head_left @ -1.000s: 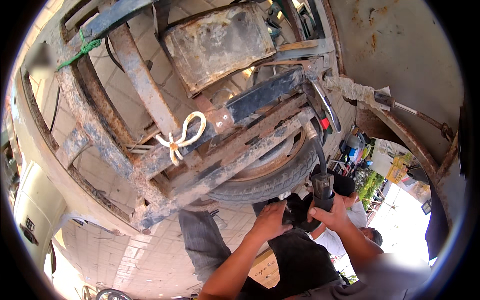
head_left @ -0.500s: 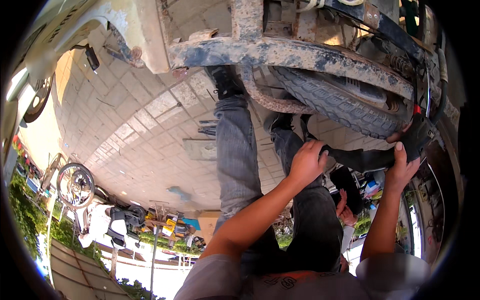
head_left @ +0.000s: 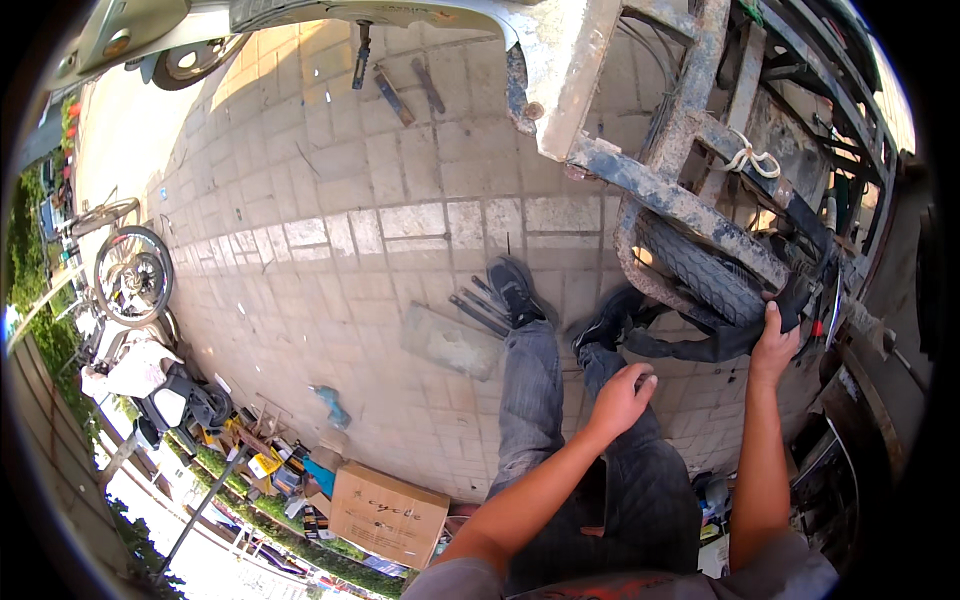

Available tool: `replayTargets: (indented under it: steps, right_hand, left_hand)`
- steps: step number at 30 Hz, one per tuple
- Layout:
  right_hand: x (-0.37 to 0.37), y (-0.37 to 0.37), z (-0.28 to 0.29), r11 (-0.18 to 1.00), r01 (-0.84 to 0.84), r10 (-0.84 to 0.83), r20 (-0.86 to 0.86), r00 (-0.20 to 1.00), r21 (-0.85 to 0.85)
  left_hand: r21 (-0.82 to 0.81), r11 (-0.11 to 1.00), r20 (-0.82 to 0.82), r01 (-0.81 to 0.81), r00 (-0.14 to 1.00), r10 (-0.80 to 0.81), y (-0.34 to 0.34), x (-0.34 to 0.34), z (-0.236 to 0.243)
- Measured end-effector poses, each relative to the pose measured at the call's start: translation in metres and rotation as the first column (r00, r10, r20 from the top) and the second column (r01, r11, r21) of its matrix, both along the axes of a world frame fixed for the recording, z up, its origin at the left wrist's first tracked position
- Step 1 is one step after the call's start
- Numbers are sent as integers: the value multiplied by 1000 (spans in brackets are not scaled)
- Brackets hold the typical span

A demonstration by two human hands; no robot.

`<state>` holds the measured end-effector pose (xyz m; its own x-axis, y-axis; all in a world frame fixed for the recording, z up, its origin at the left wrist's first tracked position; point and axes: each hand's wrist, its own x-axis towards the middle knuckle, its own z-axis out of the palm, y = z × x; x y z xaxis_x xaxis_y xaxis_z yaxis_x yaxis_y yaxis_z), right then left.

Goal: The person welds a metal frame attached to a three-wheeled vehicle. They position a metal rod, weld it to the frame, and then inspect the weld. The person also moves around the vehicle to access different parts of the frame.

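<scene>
Your right hand [head_left: 775, 345] grips a limp black strip [head_left: 700, 348], thumb up, fingers hidden behind it; the strip reaches above your left hand [head_left: 622, 400], half curled, its contents impossible to tell. Beyond, a rusty frame [head_left: 690, 205] partly hides a tyre [head_left: 710, 275]. Left of both hands, a carton [head_left: 390, 500] bears dark printing.
</scene>
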<state>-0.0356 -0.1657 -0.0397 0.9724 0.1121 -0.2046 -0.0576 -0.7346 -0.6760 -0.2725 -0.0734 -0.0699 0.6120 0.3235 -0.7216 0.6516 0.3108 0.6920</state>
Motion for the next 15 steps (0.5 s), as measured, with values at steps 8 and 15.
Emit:
replayTargets:
  steps: [8,15]
  right_hand:
    - [-1,-1,-3,1000,-7,8,32,999,-23]
    - [2,-6,-2,994,25,-24,10,1000,-109]
  left_hand:
    - [205,814,-210,-544,788,579,235,-6,-114]
    - [438,803,-268,-405,793,547,458,-11,-241]
